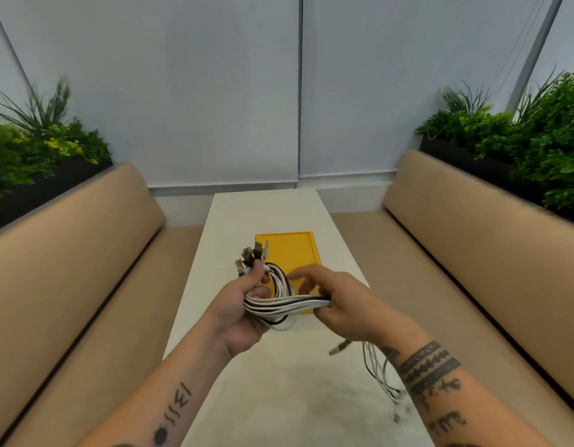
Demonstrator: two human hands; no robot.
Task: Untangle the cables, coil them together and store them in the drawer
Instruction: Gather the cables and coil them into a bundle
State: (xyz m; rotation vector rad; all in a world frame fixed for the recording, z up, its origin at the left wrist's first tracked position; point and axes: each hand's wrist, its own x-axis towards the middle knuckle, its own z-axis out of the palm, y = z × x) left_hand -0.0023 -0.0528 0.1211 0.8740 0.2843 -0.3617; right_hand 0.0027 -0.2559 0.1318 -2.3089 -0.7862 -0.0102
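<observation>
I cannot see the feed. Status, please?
Left grip and right grip hold cables. Loose ends trail below right grip. Tray beyond, not blocking.

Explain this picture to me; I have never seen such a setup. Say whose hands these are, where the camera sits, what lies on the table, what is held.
No machine: these are a person's bare hands, filmed by one wide camera on their head, looking down. The left hand grips a bundle of white and black cables near the plug ends; the right hand holds the same bundle further along. Below the right forearm trail loose cable ends. A yellow tray lies on the white table, between two padded benches.
</observation>
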